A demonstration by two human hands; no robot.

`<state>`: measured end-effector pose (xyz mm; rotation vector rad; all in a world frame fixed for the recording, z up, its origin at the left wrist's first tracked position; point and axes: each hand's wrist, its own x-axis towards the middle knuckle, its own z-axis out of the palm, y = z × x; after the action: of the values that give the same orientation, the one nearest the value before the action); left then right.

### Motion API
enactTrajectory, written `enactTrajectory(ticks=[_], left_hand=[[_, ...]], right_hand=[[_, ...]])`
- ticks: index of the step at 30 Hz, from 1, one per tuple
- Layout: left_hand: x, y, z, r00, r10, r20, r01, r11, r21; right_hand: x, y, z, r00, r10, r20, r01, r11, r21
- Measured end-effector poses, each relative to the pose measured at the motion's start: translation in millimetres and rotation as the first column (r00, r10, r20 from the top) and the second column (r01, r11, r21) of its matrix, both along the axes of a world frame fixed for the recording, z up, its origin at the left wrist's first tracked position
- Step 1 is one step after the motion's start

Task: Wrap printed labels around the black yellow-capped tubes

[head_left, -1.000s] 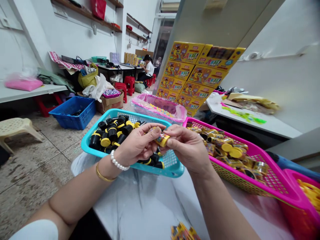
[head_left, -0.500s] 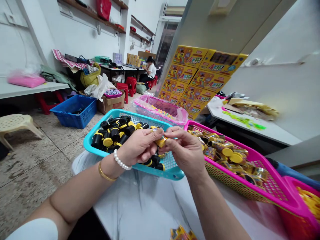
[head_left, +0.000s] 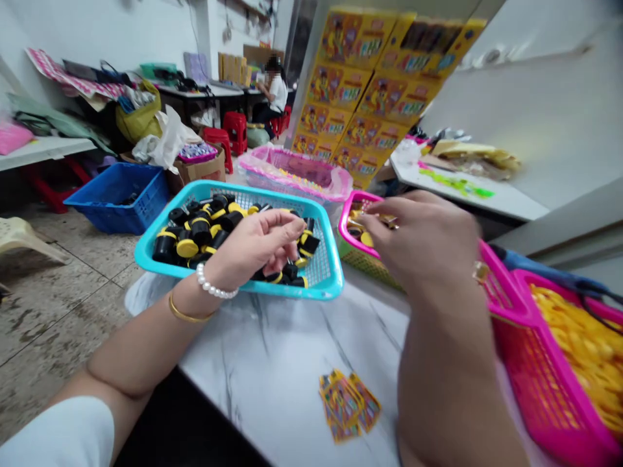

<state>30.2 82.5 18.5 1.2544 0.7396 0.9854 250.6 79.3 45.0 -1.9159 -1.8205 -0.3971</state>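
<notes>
My left hand point(head_left: 260, 243) hovers over the turquoise basket point(head_left: 318, 290), its thumb and fingers curled together with nothing visible in them. Inside that basket lie black cylindrical pieces with yellow caps point(head_left: 187, 248). My right hand point(head_left: 423, 237) reaches over the pink basket point(head_left: 353, 198), fingers bent downward. It is partly blurred, and I cannot make out what its fingertips hold, if anything. Gold-wrapped pieces point(head_left: 366, 239) show in the pink basket around the fingertips; my hand hides most of the rest. Several yellow printed labels point(head_left: 343, 405) lie on the marble-patterned table point(head_left: 272, 363).
At right a second pink basket point(head_left: 540, 370) holds yellow plastic parts point(head_left: 579, 350). Beyond stand a pink lined basket point(head_left: 335, 185), stacked yellow boxes point(head_left: 360, 97) and a blue crate point(head_left: 114, 214) on the floor. A person point(head_left: 275, 94) sits at a far table.
My hands were together on a small gold-wrapped piece; they have separated. The right hand has moved right to the pink basket, while the left stays over the turquoise one. The view has tilted down.
</notes>
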Motion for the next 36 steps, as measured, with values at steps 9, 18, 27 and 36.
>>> enactTrajectory(ticks=[9,18,27,36], left_hand=[[42.6,-65.1,-46.7,0.756,-0.205,-0.621,0.529,0.751,0.396],[67.5,-77.4,-97.5,0.568,-0.155,-0.808,0.692,0.623,0.366],[62.5,-91.3,-92.0,0.601,0.062,-0.797,0.417,0.827,0.378],[58.7,-107.9,-94.7,0.597,0.248,-0.763,0.279,0.827,0.488]], right_hand=[[-55.9,25.1,-60.9,0.646,0.707,-0.286,-0.762,0.580,-0.289],[-55.9,22.7,-58.0,0.663,0.714,-0.222,-0.747,0.616,-0.250],[-51.9,18.2,-56.2,0.850,0.513,-0.122,-0.526,0.812,-0.253],[-53.3,24.2,-57.3,0.867,0.492,-0.081,-0.495,0.828,-0.264]])
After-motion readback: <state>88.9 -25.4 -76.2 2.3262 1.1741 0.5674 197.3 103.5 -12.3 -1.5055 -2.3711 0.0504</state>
